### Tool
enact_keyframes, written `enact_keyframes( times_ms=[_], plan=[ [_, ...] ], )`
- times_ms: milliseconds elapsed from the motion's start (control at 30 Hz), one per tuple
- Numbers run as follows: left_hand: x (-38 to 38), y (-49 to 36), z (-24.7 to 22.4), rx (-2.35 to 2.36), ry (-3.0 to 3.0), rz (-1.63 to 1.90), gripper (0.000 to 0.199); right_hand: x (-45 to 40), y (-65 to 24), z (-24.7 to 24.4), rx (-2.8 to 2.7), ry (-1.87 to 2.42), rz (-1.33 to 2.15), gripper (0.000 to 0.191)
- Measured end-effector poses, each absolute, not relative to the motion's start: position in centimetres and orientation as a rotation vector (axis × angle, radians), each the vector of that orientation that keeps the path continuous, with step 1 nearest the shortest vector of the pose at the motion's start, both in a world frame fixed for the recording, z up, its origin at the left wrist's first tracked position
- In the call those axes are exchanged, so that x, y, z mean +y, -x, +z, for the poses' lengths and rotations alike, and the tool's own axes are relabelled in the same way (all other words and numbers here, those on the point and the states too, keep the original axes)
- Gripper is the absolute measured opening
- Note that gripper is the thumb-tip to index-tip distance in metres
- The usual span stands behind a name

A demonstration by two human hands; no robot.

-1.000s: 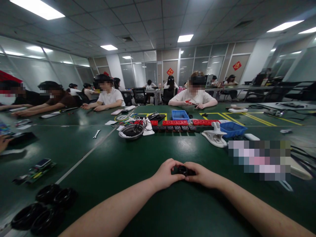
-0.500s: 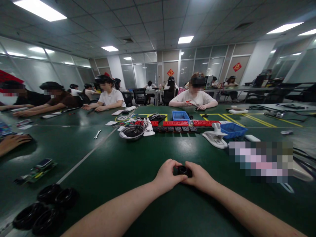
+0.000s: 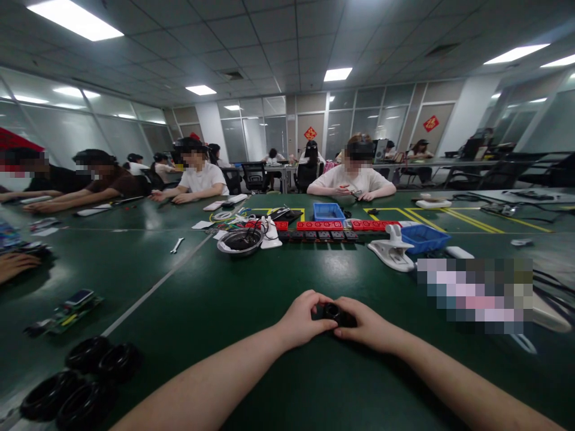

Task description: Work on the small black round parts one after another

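Just ahead of me, low over the green table (image 3: 233, 305), both hands are closed around a small black ring-shaped part (image 3: 332, 311) with a round opening facing up. My left hand (image 3: 306, 317) pinches it from the left between thumb and fingers. From the right, my right hand (image 3: 365, 323) wraps its fingers and thumb around the other side. Much of the part is hidden by the fingers, and its exact kind is unclear. Several larger black tyre-like rings (image 3: 85, 353) lie grouped at the lower left.
A green circuit board (image 3: 76, 308) and a wrench (image 3: 176, 245) lie to the left. Beyond my hands are a metal bowl (image 3: 240, 251), red power strips (image 3: 320, 225), a white clamp base (image 3: 393, 257) and a blue bin (image 3: 424, 242). A co-worker (image 3: 353, 176) sits opposite.
The black part has turned slightly in my hands, and my right fingers have shifted a little around it. At the far left, a co-worker's hand has drawn back toward the edge.
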State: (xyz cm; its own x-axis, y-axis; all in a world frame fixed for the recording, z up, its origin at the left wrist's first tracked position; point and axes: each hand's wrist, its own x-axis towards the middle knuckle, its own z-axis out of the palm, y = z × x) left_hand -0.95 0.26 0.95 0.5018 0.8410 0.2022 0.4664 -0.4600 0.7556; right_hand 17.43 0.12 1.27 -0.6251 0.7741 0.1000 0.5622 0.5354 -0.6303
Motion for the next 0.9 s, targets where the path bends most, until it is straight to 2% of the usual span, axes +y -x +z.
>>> enact_keyframes(
  times_ms=[267, 667, 800, 900],
  plan=[
    [0.3, 0.8, 0.7, 1.019, -2.137, 0.774, 0.037, 0.8, -17.7, 0.9, -2.401, 1.035, 0.884, 0.025],
    [0.0, 0.6, 0.9, 1.075, -2.116, 0.770, 0.031, 0.8, -17.3, 0.4, -2.288, 1.265, 0.853, 0.020],
    [-0.2, 0.3, 0.9, 1.178, -2.082, 0.818, 0.028, 0.5, -16.3, 0.0, -2.255, 1.498, 0.651, 0.026],
    [-0.3, 0.0, 0.9, 1.271, -2.087, 0.866, 0.026, 0.1, -15.4, 0.1, -2.268, 1.632, 0.427, 0.022]
  ],
)
